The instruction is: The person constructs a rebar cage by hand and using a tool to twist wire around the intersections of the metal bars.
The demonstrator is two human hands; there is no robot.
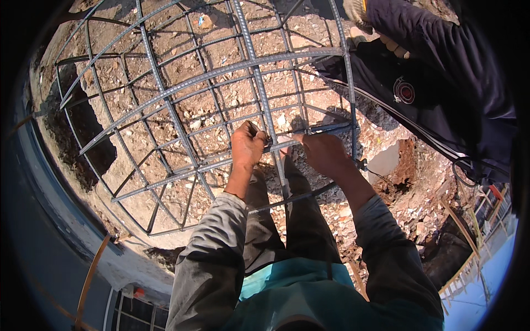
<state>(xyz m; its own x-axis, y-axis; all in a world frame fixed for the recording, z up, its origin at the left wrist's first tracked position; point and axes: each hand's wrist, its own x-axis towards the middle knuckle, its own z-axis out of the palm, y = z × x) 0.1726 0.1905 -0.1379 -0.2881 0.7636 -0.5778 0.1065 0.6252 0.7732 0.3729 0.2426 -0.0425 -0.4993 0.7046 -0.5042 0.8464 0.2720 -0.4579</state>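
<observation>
A cage of ribbed steel bars (182, 85) spreads in front of me, its long bars crossed by thinner ones. My left hand (247, 148) is closed, fingertips pinched beside a crossing on the near horizontal bar (215, 164). What sits between those fingers is too small to make out. Just right of the same crossing, my right hand (326, 153) is curled closed with its index finger pointing toward the left hand. Its palm side is hidden, so anything in it cannot be seen. A steep bar (263, 102) runs between my two hands.
At the right, another person in a dark sleeve (414, 25) and dark trousers (381, 83) bends close to the cage, a gloved hand (358, 12) at the top. Stony rubble (353, 226) lies underfoot. Dark holes (99, 160) open at left, beside a grey wall (44, 220).
</observation>
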